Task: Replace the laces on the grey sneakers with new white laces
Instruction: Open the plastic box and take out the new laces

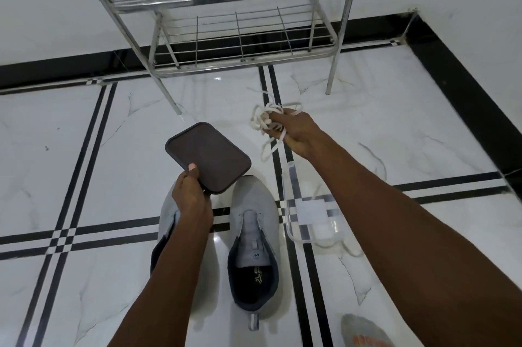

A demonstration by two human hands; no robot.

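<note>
Landmark: right-hand grey sneaker [254,245], standing on the white marble floor [84,149], toe toward the metal rack [226,7], eyelets bare, no lace threaded.

Second grey sneaker [166,222] stands just to its left, parallel, mostly hidden under the left forearm.

Left hand [192,194] is above the second sneaker's toe, thumb on top and fingers curled under, gripping one corner of a dark brown rectangular lid [209,157]. Lid tilted, held in the air forward-left of the landmark toe.

Right hand [293,132] is forward-right of the landmark sneaker, fist closed round a tangled bundle of white laces [264,120]; loops hang out of the fist on its left and below.

Clear plastic container [310,219] lies on the floor just to the right of the landmark sneaker, uncovered. One white lace strand [350,250] trails beside it.

Grey and orange item [364,332] behind-right of the sneaker's heel, cut off by the frame edge; cannot identify.
</note>
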